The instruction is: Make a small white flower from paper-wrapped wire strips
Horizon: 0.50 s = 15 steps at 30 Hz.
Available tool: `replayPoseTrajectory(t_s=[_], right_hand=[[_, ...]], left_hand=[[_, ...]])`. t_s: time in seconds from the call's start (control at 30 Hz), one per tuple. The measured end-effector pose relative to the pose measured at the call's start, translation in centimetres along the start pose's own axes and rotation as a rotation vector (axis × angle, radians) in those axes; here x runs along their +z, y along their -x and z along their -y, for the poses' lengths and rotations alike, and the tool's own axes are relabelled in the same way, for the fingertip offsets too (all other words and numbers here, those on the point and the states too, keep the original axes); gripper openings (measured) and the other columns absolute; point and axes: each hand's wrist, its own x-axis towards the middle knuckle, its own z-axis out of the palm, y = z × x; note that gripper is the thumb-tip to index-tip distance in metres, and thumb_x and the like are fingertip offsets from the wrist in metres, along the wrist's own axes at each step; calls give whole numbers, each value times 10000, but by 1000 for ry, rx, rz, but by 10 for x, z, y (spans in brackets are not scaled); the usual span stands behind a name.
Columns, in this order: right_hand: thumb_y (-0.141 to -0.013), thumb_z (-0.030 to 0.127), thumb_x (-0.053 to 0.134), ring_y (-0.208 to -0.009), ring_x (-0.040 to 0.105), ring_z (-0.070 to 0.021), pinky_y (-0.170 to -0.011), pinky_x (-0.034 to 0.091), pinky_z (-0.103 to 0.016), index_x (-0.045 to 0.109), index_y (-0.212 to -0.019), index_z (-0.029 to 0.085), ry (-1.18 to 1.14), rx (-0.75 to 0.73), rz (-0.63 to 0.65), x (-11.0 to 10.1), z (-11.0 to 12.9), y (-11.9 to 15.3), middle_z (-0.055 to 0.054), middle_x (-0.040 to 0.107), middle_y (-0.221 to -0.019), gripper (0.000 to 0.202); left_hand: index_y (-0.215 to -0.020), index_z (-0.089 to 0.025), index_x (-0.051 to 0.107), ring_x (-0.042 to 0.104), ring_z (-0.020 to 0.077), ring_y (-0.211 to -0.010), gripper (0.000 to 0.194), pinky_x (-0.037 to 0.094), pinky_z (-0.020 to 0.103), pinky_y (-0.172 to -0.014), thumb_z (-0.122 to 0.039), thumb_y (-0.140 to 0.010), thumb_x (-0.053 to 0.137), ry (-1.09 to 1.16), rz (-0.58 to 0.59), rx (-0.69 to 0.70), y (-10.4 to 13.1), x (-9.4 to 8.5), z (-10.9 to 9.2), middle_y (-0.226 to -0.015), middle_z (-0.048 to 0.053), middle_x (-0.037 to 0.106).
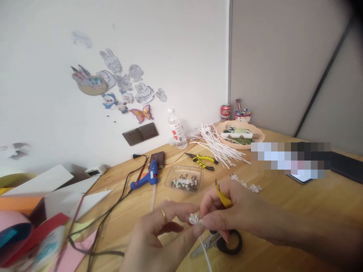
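Observation:
Between my two hands is a small white looped flower (194, 219), with a white strip hanging down from it. My left hand (167, 230) pinches the flower between thumb and fingertips; a ring is on one finger. The fingertips of my right hand (227, 211) close on the flower's right side, and a yellow-handled tool (223, 196) is tucked in that same hand. Scissors with black handles (231, 241) lie on the table just below my hands. Similar white flowers (255, 188) rest beyond my right hand.
A clear tray of beads (184, 179), a blue glue gun (147, 177) with black cable, and yellow-black pliers (202, 160) lie ahead. Farther back are white strips (221, 145), a bottle (177, 130), a pink plate (260, 136) and a red can (225, 112). Colored papers (31, 230) cover the left.

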Motion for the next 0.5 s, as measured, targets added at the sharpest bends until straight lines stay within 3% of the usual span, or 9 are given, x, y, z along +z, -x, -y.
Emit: replayPoseTrajectory(t_s=[0.07, 0.2, 0.33, 0.4, 0.5], right_hand=[[-709, 310, 653, -451, 437, -45, -449, 310, -161, 614, -705, 131, 44, -3, -29, -1, -1, -1, 50, 516, -491, 184], [-747, 363, 610, -533, 455, -70, -490, 326, -182, 596, -792, 144, 97, -49, -109, -3, -3, -2, 37, 522, -584, 224], [-725, 345, 633, -555, 422, -76, -492, 311, -185, 602, -764, 148, 212, -115, -121, -6, -4, -3, 41, 476, -607, 203], [-724, 333, 628, -535, 429, -78, -494, 321, -193, 593, -704, 140, 225, -73, -101, -8, -3, -3, 35, 496, -586, 197], [-728, 318, 612, -520, 465, -88, -518, 356, -213, 587, -657, 134, 201, -13, -62, -10, -1, -3, 20, 536, -563, 199]], left_hand=[[-624, -216, 703, 611, 149, -591, 64, 492, 219, -586, -255, -579, 728, 63, 27, -95, -7, 1, 1, -627, -4, 668], [-578, -183, 671, 574, 78, -538, 87, 456, 123, -524, -219, -566, 749, 307, -134, -146, -14, -2, 5, -553, -35, 671], [-551, -159, 663, 574, 72, -521, 136, 476, 114, -490, -196, -496, 782, 506, -176, -220, -16, -2, 6, -534, -24, 674], [-559, -156, 669, 575, 80, -535, 136, 491, 127, -493, -171, -485, 782, 538, -176, -240, -18, -3, 6, -536, -21, 663], [-672, -155, 699, 581, 123, -592, 114, 506, 173, -488, -209, -573, 717, 530, -85, -242, -20, -6, 6, -584, 15, 667]])
